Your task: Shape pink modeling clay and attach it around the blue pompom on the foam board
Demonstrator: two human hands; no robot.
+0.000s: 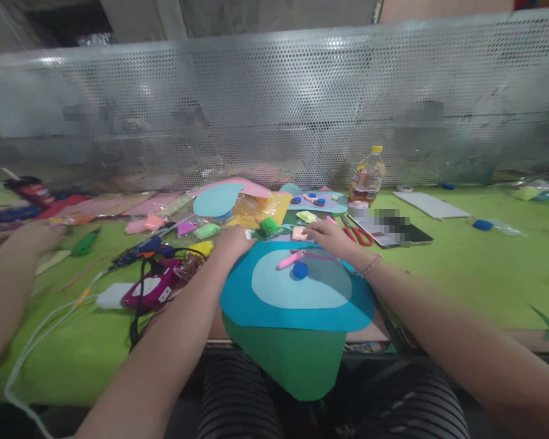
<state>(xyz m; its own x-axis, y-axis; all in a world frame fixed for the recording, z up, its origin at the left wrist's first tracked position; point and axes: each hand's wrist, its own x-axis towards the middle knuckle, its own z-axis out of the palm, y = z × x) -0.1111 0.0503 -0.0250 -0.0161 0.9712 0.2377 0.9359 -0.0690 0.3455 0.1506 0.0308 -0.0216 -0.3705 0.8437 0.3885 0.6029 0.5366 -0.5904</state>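
Both my arms reach forward over a stack of felt sheets: a blue sheet [256, 305] with a pale blue oval [315, 289] on top and a green sheet [293, 360] below. My left hand [232, 239] rests knuckles up at the far edge of the blue sheet, fingers curled under, contents hidden. My right hand [330, 236] lies at the far right edge, fingers bent near a pink clay piece [299, 233]. A pink clay roll [291, 260] and a blue clay ball [301, 270] sit on the oval.
Another person's arm [4, 286] lies at the left. A glue gun [139, 250], a magenta device [153, 289] and white cable [36, 341] sit left of me. Red scissors [359, 235], a bottle [367, 177], clay bits and a perforated metal screen [274, 103] stand behind.
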